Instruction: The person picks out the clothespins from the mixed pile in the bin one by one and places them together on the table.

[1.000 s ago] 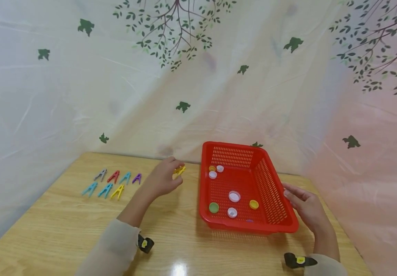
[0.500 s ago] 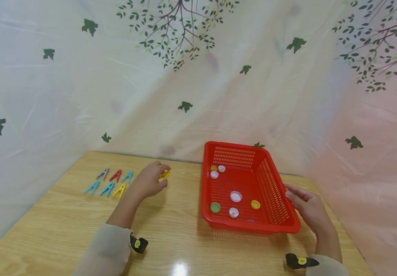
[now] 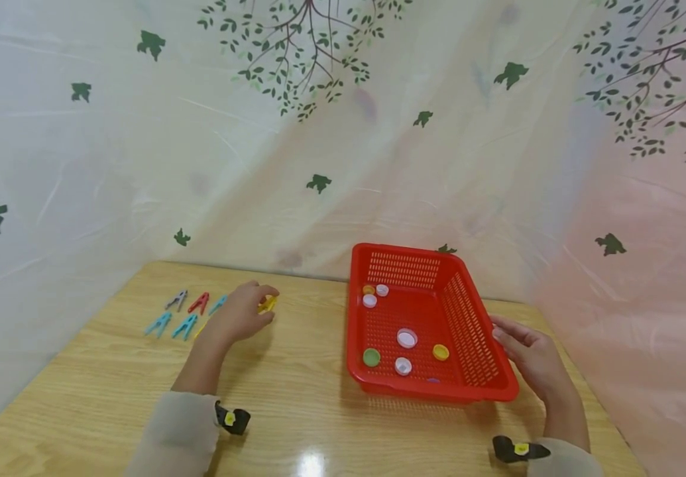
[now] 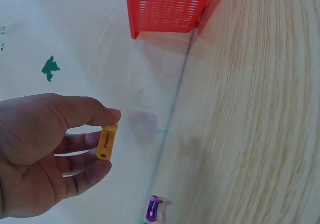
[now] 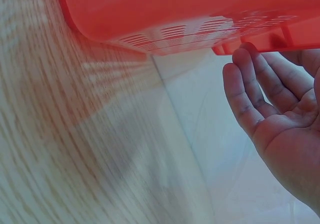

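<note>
My left hand [image 3: 240, 317] pinches a yellow clothespin [image 4: 106, 143] between thumb and fingertips, above the left part of the table. Left of it lie more clothespins in two rows: a grey one [image 3: 177, 300], a red one [image 3: 199, 303] and several blue ones [image 3: 185, 326]. The hand partly covers another yellow one. A purple clothespin [image 4: 152, 209] shows below the hand in the left wrist view; in the head view it is hidden. My right hand [image 3: 532, 358] holds the right rim of a red basket [image 3: 357, 331], its fingers [image 5: 242, 91] beneath the rim.
Inside the basket lie several bottle caps, among them a green cap [image 3: 371, 358], a yellow cap [image 3: 441, 352] and a white cap [image 3: 406, 338]. The wooden table [image 3: 295, 411] meets a leaf-patterned curtain [image 3: 247, 199] at the back.
My left hand has moved left, away from the basket and toward the clothespin rows, carrying the yellow clothespin. It now hides the purple one in the head view. The right hand stays at the rim.
</note>
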`<state>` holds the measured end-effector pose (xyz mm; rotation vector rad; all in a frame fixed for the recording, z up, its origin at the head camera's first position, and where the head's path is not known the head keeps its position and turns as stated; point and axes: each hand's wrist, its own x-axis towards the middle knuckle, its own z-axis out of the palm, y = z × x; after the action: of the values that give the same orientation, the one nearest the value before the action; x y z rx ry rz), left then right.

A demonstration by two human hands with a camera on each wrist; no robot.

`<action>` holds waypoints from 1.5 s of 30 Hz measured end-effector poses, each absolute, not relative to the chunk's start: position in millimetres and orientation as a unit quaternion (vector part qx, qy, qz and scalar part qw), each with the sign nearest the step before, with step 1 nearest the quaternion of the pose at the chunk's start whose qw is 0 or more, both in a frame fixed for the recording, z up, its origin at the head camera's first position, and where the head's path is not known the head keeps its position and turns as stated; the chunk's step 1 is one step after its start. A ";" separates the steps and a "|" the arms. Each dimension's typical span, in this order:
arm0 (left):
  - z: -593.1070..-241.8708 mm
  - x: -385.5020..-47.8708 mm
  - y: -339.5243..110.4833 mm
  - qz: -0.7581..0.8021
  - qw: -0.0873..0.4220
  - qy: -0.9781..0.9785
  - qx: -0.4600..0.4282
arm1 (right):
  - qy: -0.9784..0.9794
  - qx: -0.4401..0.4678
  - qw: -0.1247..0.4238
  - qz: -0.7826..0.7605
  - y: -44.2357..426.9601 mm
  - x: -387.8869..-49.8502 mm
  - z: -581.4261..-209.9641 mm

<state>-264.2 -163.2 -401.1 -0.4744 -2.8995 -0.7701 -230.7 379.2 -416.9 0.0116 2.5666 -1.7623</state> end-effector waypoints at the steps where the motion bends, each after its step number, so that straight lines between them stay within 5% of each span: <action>1: -401.5 -263.9 -164.7 -0.256 0.049 -0.953 -0.155 | 0.825 0.004 0.014 -0.564 379.2 -231.0 -416.9; 20: -404.9 -258.4 -196.8 -0.271 0.029 -0.954 -0.122 | 0.836 0.004 0.014 -0.549 375.7 -231.4 -410.7; 45: -423.0 -257.8 -204.9 -0.220 -0.088 -0.969 -0.074 | 0.834 0.011 0.017 -0.551 377.7 -230.1 -414.1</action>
<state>-257.8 -204.9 -423.0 -0.2466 -3.2258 -0.7317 -230.1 377.7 -414.1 0.0331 2.5927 -1.7128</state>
